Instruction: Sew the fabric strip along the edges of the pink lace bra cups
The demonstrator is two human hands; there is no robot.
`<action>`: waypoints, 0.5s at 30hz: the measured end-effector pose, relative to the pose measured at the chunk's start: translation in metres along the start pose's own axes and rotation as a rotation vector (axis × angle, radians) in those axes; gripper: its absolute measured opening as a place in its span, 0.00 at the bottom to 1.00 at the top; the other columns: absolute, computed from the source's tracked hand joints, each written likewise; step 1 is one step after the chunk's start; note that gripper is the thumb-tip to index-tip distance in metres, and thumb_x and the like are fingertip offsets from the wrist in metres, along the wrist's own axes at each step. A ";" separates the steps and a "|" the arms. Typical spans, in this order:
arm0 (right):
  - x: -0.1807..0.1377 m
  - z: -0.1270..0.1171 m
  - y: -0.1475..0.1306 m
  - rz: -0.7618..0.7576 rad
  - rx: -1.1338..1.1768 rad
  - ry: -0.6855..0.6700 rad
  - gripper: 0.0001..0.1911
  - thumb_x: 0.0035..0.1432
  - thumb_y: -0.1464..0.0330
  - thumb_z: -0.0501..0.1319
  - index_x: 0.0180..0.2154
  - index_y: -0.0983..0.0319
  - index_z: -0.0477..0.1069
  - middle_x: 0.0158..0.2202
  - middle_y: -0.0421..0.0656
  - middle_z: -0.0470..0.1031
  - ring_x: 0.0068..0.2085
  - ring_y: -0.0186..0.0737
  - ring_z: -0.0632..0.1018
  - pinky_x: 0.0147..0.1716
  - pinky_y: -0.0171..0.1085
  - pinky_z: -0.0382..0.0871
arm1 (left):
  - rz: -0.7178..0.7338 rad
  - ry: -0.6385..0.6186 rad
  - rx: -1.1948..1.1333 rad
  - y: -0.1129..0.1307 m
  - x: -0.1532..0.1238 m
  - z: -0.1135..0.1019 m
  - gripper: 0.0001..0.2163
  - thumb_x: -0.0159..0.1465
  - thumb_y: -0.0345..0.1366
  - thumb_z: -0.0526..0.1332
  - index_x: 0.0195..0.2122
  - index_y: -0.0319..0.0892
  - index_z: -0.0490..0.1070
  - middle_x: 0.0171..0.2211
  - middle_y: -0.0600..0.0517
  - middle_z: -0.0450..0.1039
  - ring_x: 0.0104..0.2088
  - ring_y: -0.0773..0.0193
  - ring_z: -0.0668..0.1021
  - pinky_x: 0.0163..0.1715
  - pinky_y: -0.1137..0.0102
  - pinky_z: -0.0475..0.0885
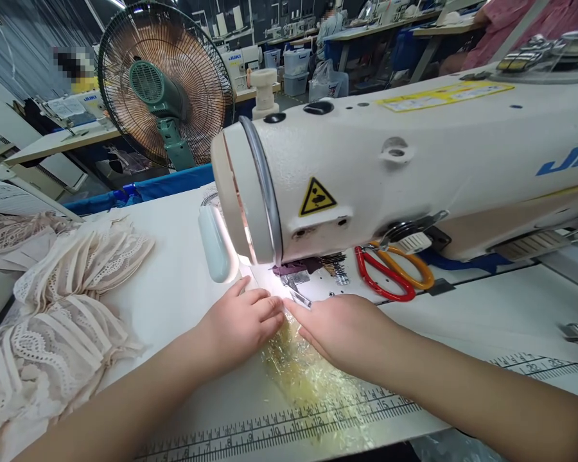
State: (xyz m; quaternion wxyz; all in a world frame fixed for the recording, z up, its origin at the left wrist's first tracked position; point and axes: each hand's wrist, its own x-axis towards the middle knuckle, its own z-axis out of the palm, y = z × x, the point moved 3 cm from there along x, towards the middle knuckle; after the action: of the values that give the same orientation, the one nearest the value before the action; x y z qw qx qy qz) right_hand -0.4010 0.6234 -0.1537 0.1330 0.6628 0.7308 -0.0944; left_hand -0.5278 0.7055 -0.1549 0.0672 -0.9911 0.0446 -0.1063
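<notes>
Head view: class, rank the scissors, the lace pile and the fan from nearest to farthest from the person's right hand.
1. Scissors, just behind the right hand, under the machine arm.
2. Lace pile, far left on the table.
3. Fan, behind the table, upper left.

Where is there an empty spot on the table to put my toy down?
Bare table lies between the lace pile and the left hand, and right of the right hand, past the scissors. Under the sewing machine it's crowded.
</notes>
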 end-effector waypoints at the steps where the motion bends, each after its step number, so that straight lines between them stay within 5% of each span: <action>1: 0.001 -0.001 -0.001 0.016 -0.013 -0.058 0.30 0.56 0.72 0.56 0.60 0.61 0.54 0.19 0.41 0.69 0.20 0.35 0.70 0.16 0.32 0.47 | -0.004 -0.012 0.004 -0.002 0.000 0.001 0.11 0.66 0.29 0.49 0.39 0.39 0.71 0.43 0.50 0.74 0.42 0.57 0.74 0.47 0.50 0.66; 4: 0.004 -0.004 -0.003 0.042 -0.030 -0.163 0.35 0.55 0.73 0.56 0.63 0.62 0.47 0.22 0.43 0.71 0.22 0.38 0.72 0.16 0.32 0.48 | 0.002 -0.040 0.006 -0.007 0.000 0.003 0.12 0.66 0.28 0.48 0.41 0.39 0.70 0.44 0.49 0.74 0.43 0.56 0.74 0.48 0.49 0.64; 15: -0.005 0.017 -0.005 0.011 0.013 0.016 0.29 0.55 0.71 0.57 0.59 0.60 0.57 0.22 0.42 0.72 0.21 0.37 0.72 0.14 0.34 0.42 | -0.050 -0.082 -0.098 -0.015 0.000 0.003 0.11 0.65 0.33 0.50 0.42 0.38 0.69 0.47 0.47 0.72 0.46 0.57 0.72 0.52 0.53 0.61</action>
State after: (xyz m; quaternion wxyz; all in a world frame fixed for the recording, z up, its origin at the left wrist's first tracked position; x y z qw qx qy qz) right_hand -0.4041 0.6125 -0.1686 0.1234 0.6685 0.7275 -0.0933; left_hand -0.5259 0.7210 -0.1551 0.0178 -0.9975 0.0224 -0.0652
